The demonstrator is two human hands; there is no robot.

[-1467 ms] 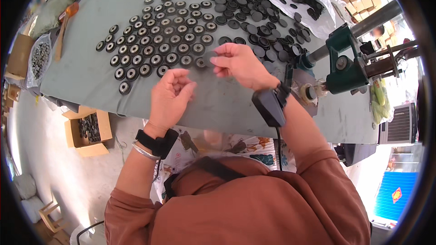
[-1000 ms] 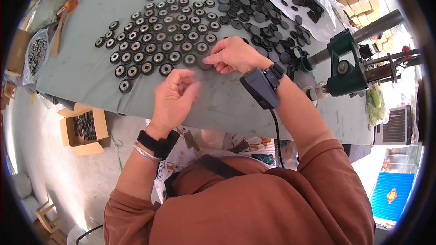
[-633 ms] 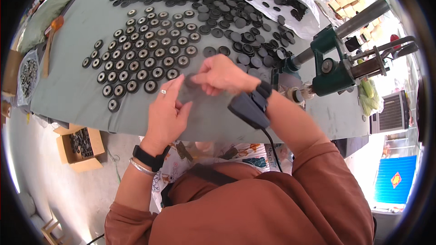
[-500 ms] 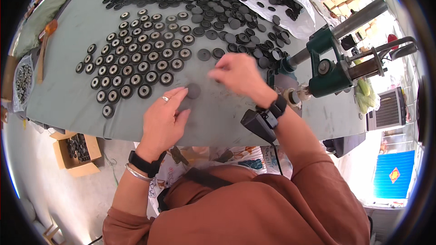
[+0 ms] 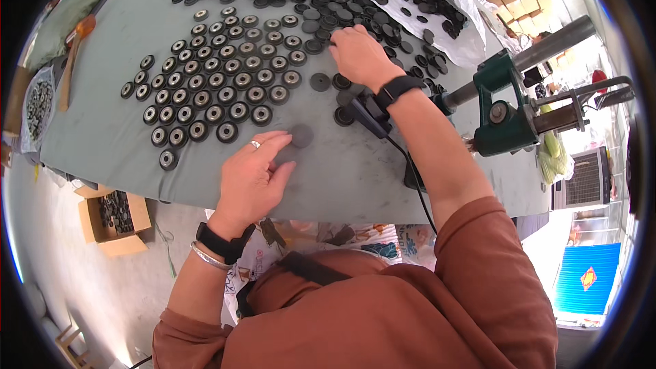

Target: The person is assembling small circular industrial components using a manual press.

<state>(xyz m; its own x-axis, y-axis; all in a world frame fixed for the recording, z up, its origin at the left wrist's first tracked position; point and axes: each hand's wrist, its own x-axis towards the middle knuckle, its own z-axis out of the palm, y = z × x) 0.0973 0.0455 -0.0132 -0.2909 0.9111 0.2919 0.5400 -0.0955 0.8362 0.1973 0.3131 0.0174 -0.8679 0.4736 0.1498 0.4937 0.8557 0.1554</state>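
Note:
A plain dark grey disc lies flat on the table. My left hand touches its left edge with outstretched fingertips, the thumb held apart. Farther away, my right hand is at the near edge of a heap of black round caps, fingers bent down over them. Whatever is between those fingers is hidden. Left of the heap stand rows of black wheels with metal bearing centres. A cap with a small centre hole lies below my right hand, and more caps sit partly behind the wrist device.
A green hand press stands at the right. Behind the heap is a white plastic bag of caps. A hammer and a bag of small metal parts are at the left edge. An open carton sits on the floor.
My right hand has moved away from me, from above the table near the disc to the cap heap. My left hand stays by the disc. The whole view has shifted slightly.

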